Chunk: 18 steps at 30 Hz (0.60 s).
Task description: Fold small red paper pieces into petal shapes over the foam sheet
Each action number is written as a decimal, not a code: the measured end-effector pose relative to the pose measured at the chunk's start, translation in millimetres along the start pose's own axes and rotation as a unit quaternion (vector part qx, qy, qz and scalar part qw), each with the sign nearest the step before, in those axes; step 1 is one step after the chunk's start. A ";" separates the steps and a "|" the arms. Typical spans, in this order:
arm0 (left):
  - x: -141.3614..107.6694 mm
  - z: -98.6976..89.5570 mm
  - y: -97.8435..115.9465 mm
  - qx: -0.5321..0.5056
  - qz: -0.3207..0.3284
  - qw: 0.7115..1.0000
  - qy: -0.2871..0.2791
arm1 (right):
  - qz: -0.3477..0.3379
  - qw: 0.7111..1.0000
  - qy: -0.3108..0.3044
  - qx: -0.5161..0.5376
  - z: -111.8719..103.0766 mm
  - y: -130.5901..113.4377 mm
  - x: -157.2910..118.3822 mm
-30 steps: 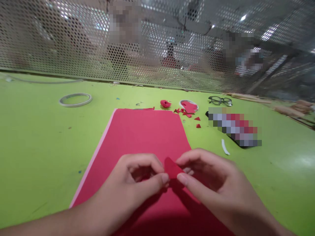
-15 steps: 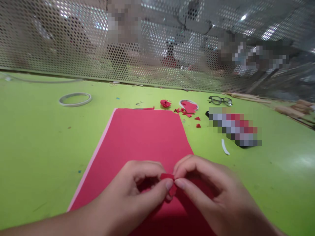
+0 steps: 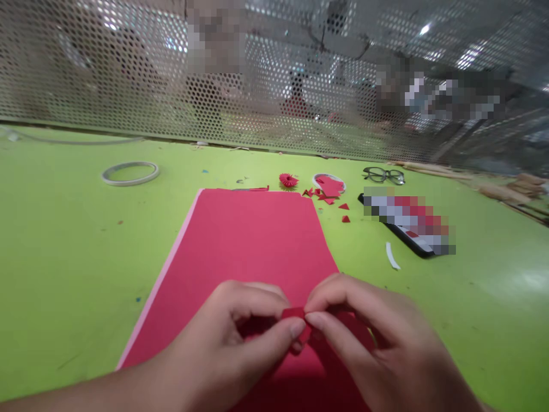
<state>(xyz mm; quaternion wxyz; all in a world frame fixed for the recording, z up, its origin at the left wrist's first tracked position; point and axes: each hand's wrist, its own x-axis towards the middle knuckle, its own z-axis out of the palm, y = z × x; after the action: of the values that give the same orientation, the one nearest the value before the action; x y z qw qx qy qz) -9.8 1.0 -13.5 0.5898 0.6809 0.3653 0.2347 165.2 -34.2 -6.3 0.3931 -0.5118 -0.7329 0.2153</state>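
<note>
Between my fingertips is a small folded piece of red paper (image 3: 293, 313), above the near part of a large red sheet (image 3: 257, 240). My left hand (image 3: 240, 326) pinches it from the left with thumb and index finger. From the right, my right hand (image 3: 364, 326) pinches its edge between thumb and fingertip. The underside of the piece is partly hidden by my fingers. Past the sheet's far edge lie a red pleated paper rosette (image 3: 289, 180) and several small red folded pieces (image 3: 345, 219).
A white ring (image 3: 131, 174) lies at the left on the green table (image 3: 68, 240). At the right are eyeglasses (image 3: 384, 175), a blurred phone-like object (image 3: 407, 224) and a white strip (image 3: 392, 256). A perforated metal panel (image 3: 163, 74) stands behind.
My hands have shifted very slightly, with the right one a little lower and farther right. The red piece is still pinched between them, turned slightly.
</note>
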 end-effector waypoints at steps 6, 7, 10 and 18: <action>0.1 1.2 6.4 0.018 -0.043 0.999 0.008 | -0.062 0.996 0.018 -0.059 0.2 2.7 -6.6; 0.0 1.2 7.1 0.016 -0.044 0.999 0.009 | -0.067 0.995 0.023 -0.063 0.5 3.0 -6.7; -1.1 1.9 6.3 0.004 -0.049 0.999 0.012 | -0.074 0.995 0.033 -0.060 1.4 2.7 -5.5; -3.3 1.3 0.7 -0.078 -0.103 0.991 0.016 | 0.251 0.931 -0.033 0.263 1.7 -3.0 3.7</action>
<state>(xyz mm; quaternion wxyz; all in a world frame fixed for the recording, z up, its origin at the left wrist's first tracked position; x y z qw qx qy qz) -10.7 -2.4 -12.7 0.6562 0.5874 0.4237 0.2116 161.4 -31.8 -3.8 0.4224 -0.5499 -0.5102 0.5088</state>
